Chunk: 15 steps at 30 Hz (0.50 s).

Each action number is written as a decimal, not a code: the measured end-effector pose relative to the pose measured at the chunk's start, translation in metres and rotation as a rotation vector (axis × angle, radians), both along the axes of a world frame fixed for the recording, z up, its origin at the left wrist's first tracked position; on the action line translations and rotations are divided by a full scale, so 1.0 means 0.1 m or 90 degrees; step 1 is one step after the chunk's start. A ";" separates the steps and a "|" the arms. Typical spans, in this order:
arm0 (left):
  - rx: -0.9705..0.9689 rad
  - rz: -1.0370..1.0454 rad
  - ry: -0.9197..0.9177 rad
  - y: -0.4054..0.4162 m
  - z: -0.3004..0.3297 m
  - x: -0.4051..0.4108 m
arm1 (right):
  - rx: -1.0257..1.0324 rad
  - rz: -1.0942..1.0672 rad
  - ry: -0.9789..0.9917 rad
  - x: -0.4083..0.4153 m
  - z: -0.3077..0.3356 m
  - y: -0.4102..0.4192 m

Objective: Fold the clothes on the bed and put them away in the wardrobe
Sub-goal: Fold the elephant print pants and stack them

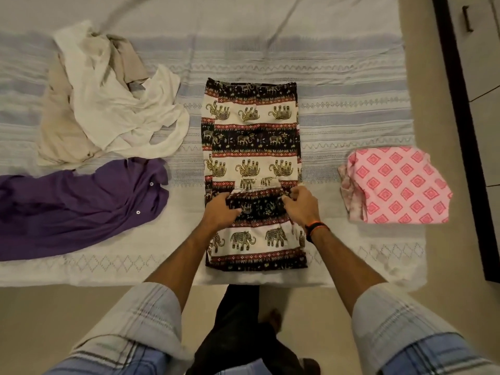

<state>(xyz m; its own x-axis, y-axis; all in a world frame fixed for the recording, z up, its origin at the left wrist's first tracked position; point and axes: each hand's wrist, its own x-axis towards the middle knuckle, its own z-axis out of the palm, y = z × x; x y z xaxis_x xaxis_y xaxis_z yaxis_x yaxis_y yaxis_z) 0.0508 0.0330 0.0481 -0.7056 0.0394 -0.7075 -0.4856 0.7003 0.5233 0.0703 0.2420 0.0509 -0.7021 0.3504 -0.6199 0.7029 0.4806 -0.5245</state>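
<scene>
From the head camera, the elephant-print garment (251, 147) lay lengthwise mid-bed (338, 82). The left hand (220, 212) and right hand (300, 204) each pinched its folded near edge. A white crumpled pile (113, 104) and purple shirt (81, 201) lay left; a folded pink garment (397, 185) lay right, near the wardrobe (476, 50).

Purple shirt (78, 204) cut off at left edge, wardrobe (476, 63) mostly out of frame
</scene>
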 end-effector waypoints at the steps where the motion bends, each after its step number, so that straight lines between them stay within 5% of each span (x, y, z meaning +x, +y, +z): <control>1: -0.002 -0.008 -0.006 0.00 -0.05 0.05 | -0.010 0.031 -0.013 0.06 -0.03 -0.02; 6: -0.022 -0.090 -0.055 0.00 -0.32 0.49 | -0.023 0.225 -0.102 0.53 -0.27 -0.18; 15: -0.139 -0.388 0.023 -0.12 -0.80 1.16 | 0.200 0.588 -0.107 1.23 -0.73 -0.19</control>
<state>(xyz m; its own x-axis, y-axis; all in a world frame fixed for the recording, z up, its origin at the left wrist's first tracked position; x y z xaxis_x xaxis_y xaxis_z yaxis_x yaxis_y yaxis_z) 0.1667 0.0210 -0.0315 -0.6263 0.2982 -0.7203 0.0481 0.9370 0.3460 0.1928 0.2225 -0.0218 -0.6945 -0.1244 -0.7087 0.0359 0.9777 -0.2068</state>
